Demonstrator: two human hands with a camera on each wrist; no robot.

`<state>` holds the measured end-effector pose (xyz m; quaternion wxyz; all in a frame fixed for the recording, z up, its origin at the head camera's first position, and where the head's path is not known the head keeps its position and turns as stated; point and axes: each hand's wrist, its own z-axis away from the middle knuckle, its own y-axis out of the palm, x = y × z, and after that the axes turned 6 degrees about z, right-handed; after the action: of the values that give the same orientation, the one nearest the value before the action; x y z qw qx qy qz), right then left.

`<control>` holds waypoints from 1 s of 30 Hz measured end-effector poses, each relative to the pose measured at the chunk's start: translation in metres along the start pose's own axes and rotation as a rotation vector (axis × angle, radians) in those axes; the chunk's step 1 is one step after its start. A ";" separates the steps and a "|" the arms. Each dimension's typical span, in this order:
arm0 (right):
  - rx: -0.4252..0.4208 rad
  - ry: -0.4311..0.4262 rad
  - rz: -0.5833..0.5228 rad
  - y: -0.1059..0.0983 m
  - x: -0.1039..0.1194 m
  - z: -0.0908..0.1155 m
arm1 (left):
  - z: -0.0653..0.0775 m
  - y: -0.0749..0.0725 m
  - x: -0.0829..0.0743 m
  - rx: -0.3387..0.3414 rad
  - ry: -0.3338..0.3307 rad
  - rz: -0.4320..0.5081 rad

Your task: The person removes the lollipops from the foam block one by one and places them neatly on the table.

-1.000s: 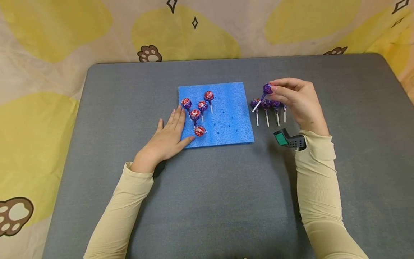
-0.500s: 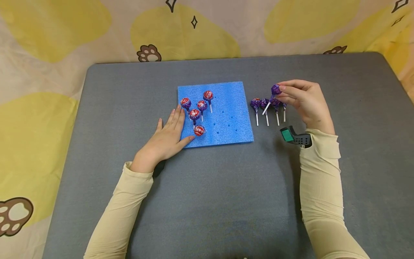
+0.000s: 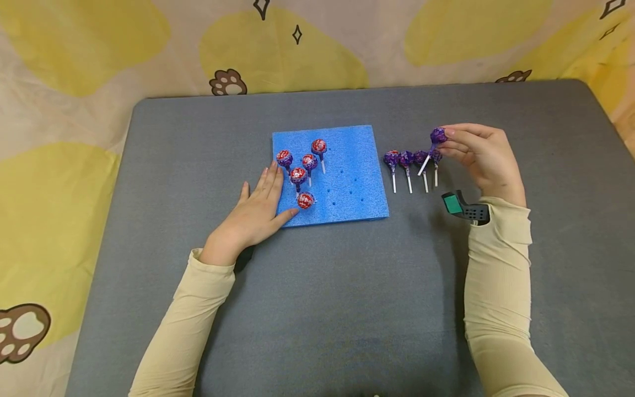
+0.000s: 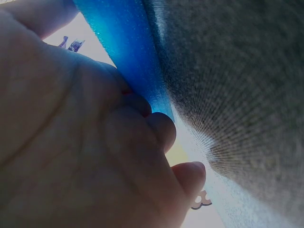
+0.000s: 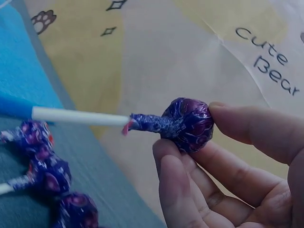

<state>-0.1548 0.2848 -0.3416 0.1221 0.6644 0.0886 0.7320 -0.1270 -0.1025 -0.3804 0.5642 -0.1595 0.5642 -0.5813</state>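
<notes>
A blue foam board with small holes lies on the grey table. Several wrapped lollipops, such as the rear one, stand in its left half, red tops up. My left hand rests flat along the board's left edge, thumb spread over the front corner; in the left wrist view its fingers meet the blue side face. Right of the board, my right hand pinches a purple lollipop by its candy head. The white stick points down and left, above a row of lollipops.
Those row lollipops lie on the grey table, sticks toward the front. Behind the table hangs a yellow and cream cloth with paw prints. A black device with a green patch sits on the right wrist.
My right hand has moved to the right with the lollipop, from the left end of the row to its right end. My left hand and the board have stayed put.
</notes>
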 end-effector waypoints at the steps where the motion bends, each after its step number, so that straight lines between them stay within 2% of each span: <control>1: -0.002 0.009 -0.002 -0.002 0.000 0.000 | 0.000 0.000 0.000 0.001 0.000 0.000; 9: 0.002 0.101 0.069 -0.026 0.000 0.002 | 0.000 0.000 0.000 0.007 -0.003 -0.002; 15: -0.029 0.134 0.093 -0.043 -0.001 0.003 | 0.001 0.000 0.000 0.011 -0.005 -0.003; 25: -0.038 0.202 0.237 -0.053 -0.007 0.001 | 0.001 0.000 -0.001 0.005 -0.002 0.001; 30: -0.032 0.222 0.253 -0.055 -0.009 0.002 | 0.000 0.000 -0.001 0.003 -0.003 0.002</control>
<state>-0.1489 0.3348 -0.3664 0.0290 0.5832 0.0056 0.8118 -0.1267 -0.1022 -0.3799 0.5660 -0.1589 0.5625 -0.5813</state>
